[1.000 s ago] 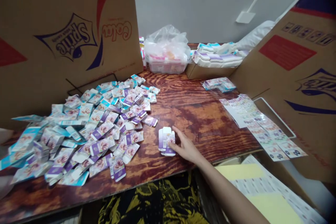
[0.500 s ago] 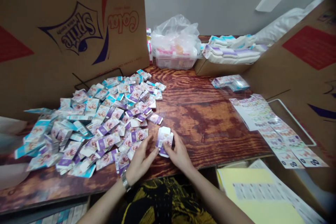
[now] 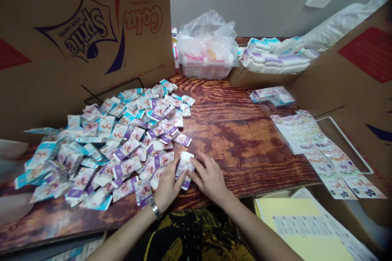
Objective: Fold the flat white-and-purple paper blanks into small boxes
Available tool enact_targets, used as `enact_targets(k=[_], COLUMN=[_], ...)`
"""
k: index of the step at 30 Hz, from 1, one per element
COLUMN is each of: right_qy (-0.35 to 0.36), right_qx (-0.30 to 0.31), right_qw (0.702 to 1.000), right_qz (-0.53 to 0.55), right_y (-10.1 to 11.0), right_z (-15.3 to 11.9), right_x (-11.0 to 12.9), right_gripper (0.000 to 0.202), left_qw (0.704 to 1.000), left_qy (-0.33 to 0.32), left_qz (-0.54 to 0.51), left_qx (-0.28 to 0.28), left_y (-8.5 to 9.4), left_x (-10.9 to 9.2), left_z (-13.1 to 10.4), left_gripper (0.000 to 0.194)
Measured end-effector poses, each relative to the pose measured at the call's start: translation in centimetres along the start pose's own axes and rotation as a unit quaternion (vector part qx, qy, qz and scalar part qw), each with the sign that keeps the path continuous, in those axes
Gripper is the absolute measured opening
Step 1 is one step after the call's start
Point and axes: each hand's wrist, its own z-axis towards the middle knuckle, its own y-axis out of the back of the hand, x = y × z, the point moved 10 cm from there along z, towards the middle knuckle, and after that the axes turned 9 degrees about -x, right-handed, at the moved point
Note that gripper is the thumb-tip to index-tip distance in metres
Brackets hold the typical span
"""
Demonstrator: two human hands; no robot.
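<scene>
A small white and purple cardboard box (image 3: 185,163) is held between my two hands just above the table's front part, its white end flap pointing away from me. My left hand (image 3: 168,183), with a metal watch on the wrist, grips the box's left side, thumb across its face. On the other side my right hand (image 3: 210,175) has its fingers and thumb at the box's right edge and upper corner. Left of my hands spreads a heap of similar small boxes (image 3: 128,147), purple and blue, printed with hands.
Large cartons rise at the left (image 3: 61,81) and right (image 3: 346,85). Along the back stand a bagged plastic tub (image 3: 208,71) and a tray of flat boxes (image 3: 266,78). Sticker sheets (image 3: 324,151) lie at the right, yellow paper (image 3: 294,224) below the table's edge.
My left hand has closed in on the box and now grips its left side. The box has tilted and shifted slightly left, and my right hand's fingers have moved to its upper right corner.
</scene>
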Motion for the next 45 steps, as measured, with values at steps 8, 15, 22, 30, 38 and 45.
enact_targets(k=[8,15,22,30,38,45], right_qy=[0.009,-0.058,-0.024,0.05,-0.071,-0.189], right_qx=[0.016,-0.044,-0.03,-0.067,-0.074,-0.057], right_qw=[1.0,0.993,0.996,0.995,0.992,0.964], right_qz=[-0.005,0.095,0.086,-0.06,0.076,0.178], right_y=[-1.4,0.4,0.5,0.5,-0.1,0.6], right_z=[-0.1,1.7,2.3,-0.6,-0.5,1.7], right_x=[-0.1,-0.4,-0.2,0.1,-0.9,-2.0], right_gripper=[0.031,0.012,0.015,0.025,0.012,0.006], left_qw=[0.998,0.985,0.957,0.965,0.962,0.95], left_qy=[-0.041,-0.126,-0.201,-0.174,-0.181,-0.199], left_qz=[0.033,0.109,0.189,0.167,0.171,0.218], left_qx=[-0.021,-0.052,-0.088,-0.102,-0.109,-0.102], left_y=[-0.5,0.6,0.3,-0.3,-1.0,1.2], left_x=[0.3,-2.8,-4.1,-2.7,-2.2,-5.9], left_z=[-0.7,-0.9,-0.7,-1.1,-1.4,-0.7], left_gripper=[0.046,0.049,0.04,0.042,0.045,0.058])
